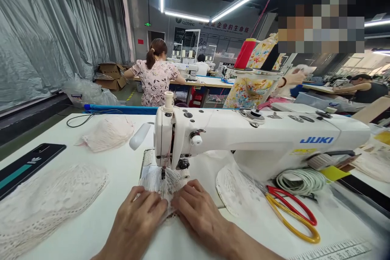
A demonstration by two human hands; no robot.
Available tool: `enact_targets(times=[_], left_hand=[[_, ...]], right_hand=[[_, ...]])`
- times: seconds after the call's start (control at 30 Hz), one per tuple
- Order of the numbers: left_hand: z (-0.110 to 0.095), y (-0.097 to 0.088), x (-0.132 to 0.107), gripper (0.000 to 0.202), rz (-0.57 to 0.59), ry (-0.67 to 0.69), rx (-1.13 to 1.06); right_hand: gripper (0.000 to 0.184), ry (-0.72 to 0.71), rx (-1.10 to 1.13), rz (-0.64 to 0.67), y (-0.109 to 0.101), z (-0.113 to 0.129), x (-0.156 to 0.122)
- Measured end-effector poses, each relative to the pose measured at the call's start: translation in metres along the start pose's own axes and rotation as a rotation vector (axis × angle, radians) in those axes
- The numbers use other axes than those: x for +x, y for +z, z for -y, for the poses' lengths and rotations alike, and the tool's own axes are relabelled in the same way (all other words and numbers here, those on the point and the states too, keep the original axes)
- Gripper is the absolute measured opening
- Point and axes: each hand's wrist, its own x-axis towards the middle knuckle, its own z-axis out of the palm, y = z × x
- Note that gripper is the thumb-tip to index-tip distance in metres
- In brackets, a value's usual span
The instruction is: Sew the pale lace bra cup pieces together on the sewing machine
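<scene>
A piece of white lace fabric (166, 183) lies under the presser foot (163, 173) of a white JUKI sewing machine (210, 132). My left hand (138, 215) grips the lace at its left side, fingers bent and pressed together. On the right side, my right hand (198, 207) holds the same lace with curled fingers, its fingertips close to those of the left. Both hands rest just in front of the needle area. Part of the lace is hidden beneath the fingers.
Scissors (294, 215) with red and yellow handles lie right, near a coiled pale cord (300, 181) and a lace piece (236, 187). A lace stack (51, 199), a phone (30, 166) and a pale fabric piece (106, 132) are left. Another person (157, 75) sits ahead.
</scene>
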Motion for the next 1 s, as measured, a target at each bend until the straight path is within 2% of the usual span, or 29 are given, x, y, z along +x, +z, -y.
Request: enact_targets(times=[0.13, 0.27, 0.47, 0.77, 1.0], left_hand=[[0.001, 0.004, -0.006, 0.036, -0.049, 0.044, -0.046], [0.003, 0.005, -0.010, 0.036, -0.065, 0.066, -0.061], [-0.001, -0.004, -0.007, 0.043, -0.086, 0.110, -0.031], [-0.007, -0.007, -0.002, 0.047, -0.168, 0.147, 0.040], [-0.005, -0.006, -0.003, 0.044, -0.134, 0.163, 0.071]], right_hand=[[0.023, -0.082, -0.012, 0.041, -0.005, 0.002, -0.002], [0.023, -0.088, -0.010, 0.049, -0.006, 0.002, -0.002], [0.019, -0.116, 0.000, 0.066, -0.006, 0.002, -0.003], [0.014, -0.144, -0.007, 0.100, -0.011, 0.003, 0.002], [0.015, -0.136, -0.025, 0.090, -0.012, 0.005, 0.003]])
